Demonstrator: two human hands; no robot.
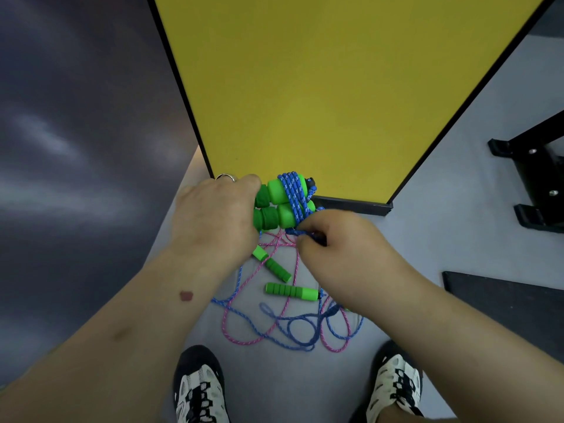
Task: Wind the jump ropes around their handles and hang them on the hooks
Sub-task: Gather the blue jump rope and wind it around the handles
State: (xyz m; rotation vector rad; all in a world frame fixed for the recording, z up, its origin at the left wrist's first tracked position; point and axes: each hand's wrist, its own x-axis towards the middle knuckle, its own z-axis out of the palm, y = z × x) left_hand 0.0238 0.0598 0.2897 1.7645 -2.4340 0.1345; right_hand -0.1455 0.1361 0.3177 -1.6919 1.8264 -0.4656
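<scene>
- The left hand [213, 215] grips a pair of green jump-rope handles [279, 206] held side by side, fingers curled round their ribbed foam ends; a ring [226, 177] shows on one finger.
- Blue rope [294, 190] is wound in several turns around the smooth ends of both held handles, binding them together.
- The right hand [341, 248] pinches the free length of that blue rope just beside and below the wound bundle, fingers curled on the cord.
- The two hands are close together, in front of the lower edge of a yellow panel [329, 87] with a black frame.
- On the grey floor [427, 193] beneath the hands lie two more green handles [291, 292], apart from each other, amid loose loops of pink rope [232, 326] and blue cord tangled together.
- The person's two black-and-white shoes [198, 389] stand at the near edge of the tangle.
- A black metal stand [531, 184] sits on the floor to the right, well apart from the ropes.
- No hook can be made out.
</scene>
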